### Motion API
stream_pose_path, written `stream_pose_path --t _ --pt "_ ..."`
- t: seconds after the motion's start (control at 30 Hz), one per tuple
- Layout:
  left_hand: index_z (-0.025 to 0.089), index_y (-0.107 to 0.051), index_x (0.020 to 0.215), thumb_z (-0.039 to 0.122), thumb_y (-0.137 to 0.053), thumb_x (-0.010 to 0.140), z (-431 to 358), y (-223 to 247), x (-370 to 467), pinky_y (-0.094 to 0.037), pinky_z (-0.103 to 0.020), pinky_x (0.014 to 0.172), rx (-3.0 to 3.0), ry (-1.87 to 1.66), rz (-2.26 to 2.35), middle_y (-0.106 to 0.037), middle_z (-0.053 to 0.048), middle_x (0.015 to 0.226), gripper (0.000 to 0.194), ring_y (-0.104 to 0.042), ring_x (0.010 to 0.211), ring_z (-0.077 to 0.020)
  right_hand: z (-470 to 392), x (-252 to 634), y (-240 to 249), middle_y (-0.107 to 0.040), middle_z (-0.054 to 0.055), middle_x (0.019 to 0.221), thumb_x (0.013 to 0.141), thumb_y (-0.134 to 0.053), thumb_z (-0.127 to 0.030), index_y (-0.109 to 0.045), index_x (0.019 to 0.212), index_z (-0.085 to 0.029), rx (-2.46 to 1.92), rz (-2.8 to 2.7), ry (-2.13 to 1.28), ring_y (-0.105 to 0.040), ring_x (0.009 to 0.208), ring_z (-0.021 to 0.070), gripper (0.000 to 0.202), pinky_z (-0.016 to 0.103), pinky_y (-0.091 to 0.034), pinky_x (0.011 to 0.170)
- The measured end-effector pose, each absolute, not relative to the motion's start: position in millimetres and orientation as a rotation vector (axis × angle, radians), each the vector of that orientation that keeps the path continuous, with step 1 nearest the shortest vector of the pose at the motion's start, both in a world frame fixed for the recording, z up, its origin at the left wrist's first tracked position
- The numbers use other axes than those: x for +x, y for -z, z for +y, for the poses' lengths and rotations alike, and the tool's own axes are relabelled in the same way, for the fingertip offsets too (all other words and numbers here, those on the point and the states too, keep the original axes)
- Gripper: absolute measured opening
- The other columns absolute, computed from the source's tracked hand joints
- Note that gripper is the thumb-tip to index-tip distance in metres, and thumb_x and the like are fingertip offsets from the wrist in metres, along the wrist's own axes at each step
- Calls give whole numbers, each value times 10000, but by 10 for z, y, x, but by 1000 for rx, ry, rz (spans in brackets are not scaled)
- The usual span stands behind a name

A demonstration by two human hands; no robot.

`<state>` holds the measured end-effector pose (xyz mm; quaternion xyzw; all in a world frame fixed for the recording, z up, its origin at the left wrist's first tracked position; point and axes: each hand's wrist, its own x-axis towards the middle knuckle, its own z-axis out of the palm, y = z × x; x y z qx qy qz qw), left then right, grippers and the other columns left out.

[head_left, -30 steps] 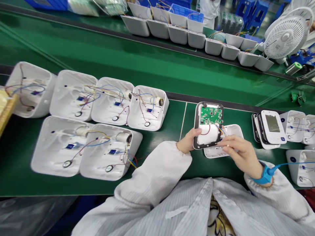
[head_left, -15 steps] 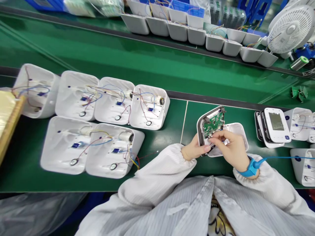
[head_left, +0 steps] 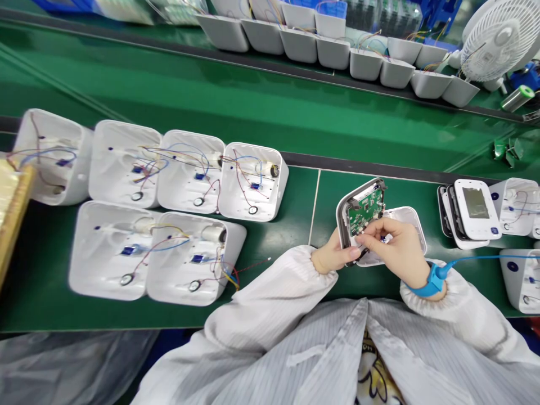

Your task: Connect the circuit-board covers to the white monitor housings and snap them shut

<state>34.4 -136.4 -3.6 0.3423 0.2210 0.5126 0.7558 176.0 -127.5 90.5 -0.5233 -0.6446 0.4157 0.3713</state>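
My left hand (head_left: 335, 254) grips the lower edge of a front panel (head_left: 343, 222), which is tilted up with its green circuit board (head_left: 366, 211) facing right. The fingers of my right hand (head_left: 390, 244) are pinched together at the board's lower edge; whatever lies between the fingertips is too small to make out. A white open housing (head_left: 411, 219) sits on the table behind and below my right hand, partly covered by it. A blue wrist strap (head_left: 432, 281) with a cord is on my right wrist.
White housings (head_left: 255, 180) with wires and round parts stand in two rows on the left. Stacked panels with a screen (head_left: 476, 205) and more housings (head_left: 517, 205) are at the right. Grey housings (head_left: 298, 45) and a white fan (head_left: 495, 48) line the back shelf. A yellowish tray (head_left: 14, 208) is far left.
The view has shifted slightly. Both hands keep nearly the same pose at the panel, with only a small movement of my right hand.
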Motion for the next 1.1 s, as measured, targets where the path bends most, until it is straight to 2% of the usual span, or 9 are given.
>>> stream_pose_path --t 0.2,0.5,0.73,0.97,1.1 --pt "171 -609 1290 545 -829 677 -1352 76 348 -333 -506 1208 851 -1125 441 -647 -121 1293 751 -535 1333 -315 -1262 1762 -924 -696 13 632 685 -813 -337 -746 653 -198 -1414 -1547 -1210 -595 536 117 158 219 -474 498" --pt "173 -662 1207 576 -786 721 -1308 -81 364 -371 -491 1191 887 -1116 408 -624 -106 1335 643 -544 1322 -313 -1243 1769 -969 -709 24 658 699 -804 -314 -747 657 -192 -1444 -1578 -1199 -607 556 120 141 228 -488 524" --pt "161 -656 1178 592 -789 704 -1292 -142 375 -415 -500 1153 878 -1099 427 -644 -117 1296 655 -559 1301 -325 -1223 1759 -985 -710 34 662 704 -794 -340 -747 651 -186 -1435 -1609 -1191 -589 546 121 169 234 -475 516" --pt "174 -646 1195 558 -789 724 -1287 -93 353 -434 -492 1133 851 -1098 417 -672 -103 1238 624 -601 1249 -302 -1223 1803 -990 -730 16 723 779 -738 -326 -766 741 -200 -1400 -1733 -1102 -629 604 123 134 236 -508 588" --pt "181 -669 1179 527 -787 744 -1295 -86 350 -441 -465 1127 868 -1115 384 -686 -93 1211 568 -626 1207 -282 -1259 1805 -972 -730 7 727 821 -716 -294 -755 759 -203 -1368 -1814 -1041 -644 619 126 117 229 -504 574"
